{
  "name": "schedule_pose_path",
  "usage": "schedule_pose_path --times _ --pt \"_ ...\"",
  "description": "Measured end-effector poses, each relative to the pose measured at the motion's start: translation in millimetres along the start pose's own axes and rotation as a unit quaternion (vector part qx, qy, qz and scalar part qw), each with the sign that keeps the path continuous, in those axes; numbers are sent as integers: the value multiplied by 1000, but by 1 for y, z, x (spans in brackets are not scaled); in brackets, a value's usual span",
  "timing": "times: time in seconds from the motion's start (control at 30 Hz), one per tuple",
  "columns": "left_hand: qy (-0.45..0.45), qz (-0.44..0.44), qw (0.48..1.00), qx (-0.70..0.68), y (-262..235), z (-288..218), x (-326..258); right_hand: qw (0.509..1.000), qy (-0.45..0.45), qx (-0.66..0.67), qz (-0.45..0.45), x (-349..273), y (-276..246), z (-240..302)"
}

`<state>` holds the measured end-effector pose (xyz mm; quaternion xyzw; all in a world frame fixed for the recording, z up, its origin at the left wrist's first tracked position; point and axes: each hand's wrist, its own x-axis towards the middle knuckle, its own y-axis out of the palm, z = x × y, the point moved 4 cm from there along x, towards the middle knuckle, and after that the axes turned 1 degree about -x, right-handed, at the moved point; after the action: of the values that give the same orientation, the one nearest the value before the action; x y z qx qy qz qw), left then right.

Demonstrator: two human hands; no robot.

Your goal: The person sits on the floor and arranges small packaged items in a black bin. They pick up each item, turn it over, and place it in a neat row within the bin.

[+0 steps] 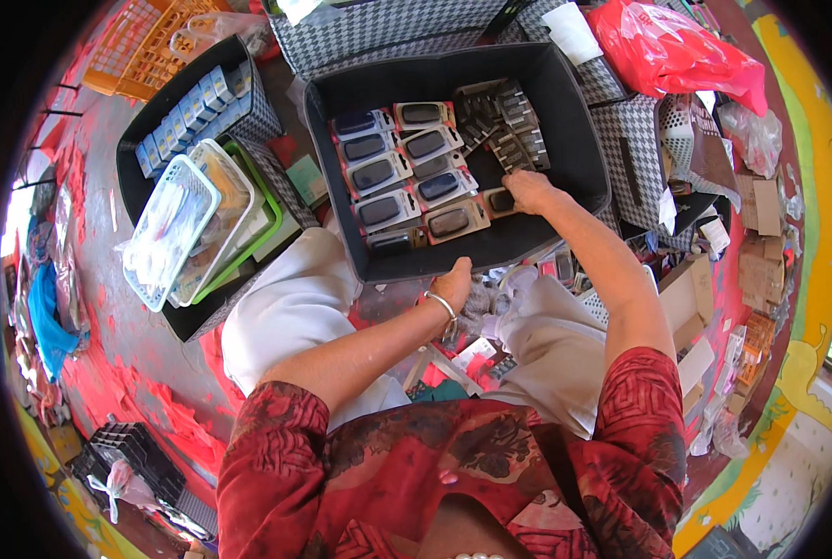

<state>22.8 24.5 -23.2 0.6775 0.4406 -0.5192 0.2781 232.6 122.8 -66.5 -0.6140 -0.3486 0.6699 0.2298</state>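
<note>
A dark fabric box point(579, 140) stands in front of my knees. It holds two rows of flat blister packs point(406, 177), each showing a dark oval item, and a pile of loose black packs point(504, 121) at its back right. My right hand point(530, 191) reaches into the box and rests on a pack at the right end of the near row. My left hand point(455, 282), with a bangle on the wrist, sits at the box's near wall, fingers curled over the rim area; whether it grips anything is hidden.
Left, a second dark box point(150, 121) holds small blue-and-white cartons and stacked plastic baskets point(192, 219). An orange crate point(145, 42) stands behind it. A red plastic bag point(677, 47), cardboard boxes point(761, 252) and loose packets crowd the right. The floor is red.
</note>
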Motion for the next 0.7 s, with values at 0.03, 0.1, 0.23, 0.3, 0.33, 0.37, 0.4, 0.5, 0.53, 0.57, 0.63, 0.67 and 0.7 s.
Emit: schedule_pose_path --times 0.03,0.1,0.23,0.3,0.33,0.37,0.4,0.5,0.53,0.57,0.63,0.67,0.7 --pt "3 -8 1000 2 0 1 0 1000 -12 1 9 1 -1 2" --pt "13 -8 1000 5 0 1 0 1000 6 4 12 4 -6 2" --pt "5 11 1000 -21 0 1 3 982 163 82 51 9 -28 -27" --pt "33 10 999 -9 -1 -1 2 955 256 145 -42 11 -41 -38" --pt "17 14 1000 5 0 0 1 956 254 142 -42 15 -43 -37" --pt "-3 17 1000 18 0 1 1 957 251 139 -42 19 -43 -34" --pt "34 1 999 2 0 -1 -2 959 241 142 -50 24 -41 -29" --pt "57 -3 998 -13 -1 -3 -4 975 214 25 -58 34 -31 -15" --pt "48 1 999 -9 0 -2 -4 973 221 22 -66 37 -30 -15" --pt "40 2 999 -5 -1 -1 -4 971 228 18 -70 38 -29 -16" --pt "36 8 999 7 0 1 -3 968 237 46 -71 38 -29 -24" --pt "41 12 999 14 0 1 -2 965 239 78 -69 36 -31 -31" --pt "44 15 999 17 0 0 -1 963 238 107 -75 34 -34 -39"
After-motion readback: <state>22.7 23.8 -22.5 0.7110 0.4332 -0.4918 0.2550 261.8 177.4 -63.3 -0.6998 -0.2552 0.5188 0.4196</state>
